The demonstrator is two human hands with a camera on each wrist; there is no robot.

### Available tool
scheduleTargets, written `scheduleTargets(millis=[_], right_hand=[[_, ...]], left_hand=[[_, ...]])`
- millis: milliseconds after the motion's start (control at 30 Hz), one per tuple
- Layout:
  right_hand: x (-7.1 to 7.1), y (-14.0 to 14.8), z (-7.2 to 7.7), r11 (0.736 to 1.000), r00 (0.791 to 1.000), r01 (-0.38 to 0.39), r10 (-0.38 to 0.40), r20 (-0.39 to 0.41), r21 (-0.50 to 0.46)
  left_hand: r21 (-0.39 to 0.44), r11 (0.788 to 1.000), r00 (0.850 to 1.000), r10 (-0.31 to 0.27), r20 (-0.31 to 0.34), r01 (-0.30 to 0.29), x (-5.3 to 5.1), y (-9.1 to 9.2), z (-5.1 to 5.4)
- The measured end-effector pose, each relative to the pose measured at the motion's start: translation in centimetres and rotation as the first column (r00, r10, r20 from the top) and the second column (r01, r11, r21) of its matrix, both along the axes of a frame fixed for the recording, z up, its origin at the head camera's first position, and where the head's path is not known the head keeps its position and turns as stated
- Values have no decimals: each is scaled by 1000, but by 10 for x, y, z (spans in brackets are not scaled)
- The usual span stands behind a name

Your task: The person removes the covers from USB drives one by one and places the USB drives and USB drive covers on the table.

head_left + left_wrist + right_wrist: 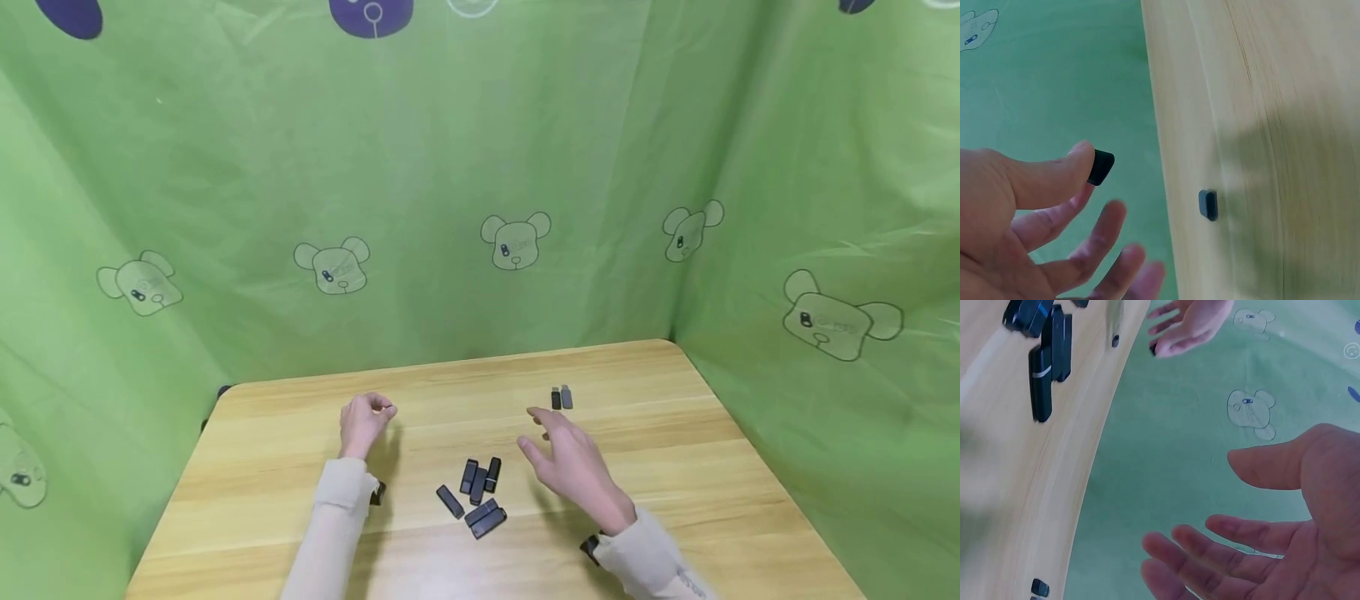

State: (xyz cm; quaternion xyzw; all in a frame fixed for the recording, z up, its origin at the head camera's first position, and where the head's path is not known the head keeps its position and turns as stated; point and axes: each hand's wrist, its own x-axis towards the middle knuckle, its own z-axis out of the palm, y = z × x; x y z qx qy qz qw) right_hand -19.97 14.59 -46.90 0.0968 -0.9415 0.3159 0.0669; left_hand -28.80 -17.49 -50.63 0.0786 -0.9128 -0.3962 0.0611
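The left hand pinches a small black cap between thumb and index finger, above the table's left part; its other fingers are spread. Another small black piece lies on the wood beyond it in the left wrist view, and looks hidden behind the hand in the head view. The right hand, fingers apart and holding nothing, hovers right of several dark sticks, among them a lone one and an upper one. Beyond its fingertips, a black stick and a grey stick lie side by side, plug ends away.
The wooden table has its far edge close to a green curtain printed with bear heads, which also hangs at both sides. Dark bands circle both wrists.
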Motion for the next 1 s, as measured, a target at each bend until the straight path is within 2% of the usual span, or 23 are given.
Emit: scheduleTargets(millis=[100,233,367,500,833,1000], right_hand=[[5,-4,1,1000,1000,-1,1,-3,4],[12,-9,2,1000,1000,-14,14,4,6],[20,-14,3,999,999,-39,39,8,5],[24,-18,5,998,998,-57,57,-11,12],[30,-17,3,995,995,-101,101,-2,25],[31,-16,3,992,992,-124,123,13,16]], left_hand=[[12,1000,1000,4,11,-4,-7,2,0],[28,999,997,18,78,-20,-16,3,-3],[8,1000,991,27,130,-28,-24,3,-9],[-23,999,988,48,146,-45,-31,4,-15],[-95,994,982,65,175,-49,-31,10,-29],[-122,991,982,68,179,-46,-33,11,-32]])
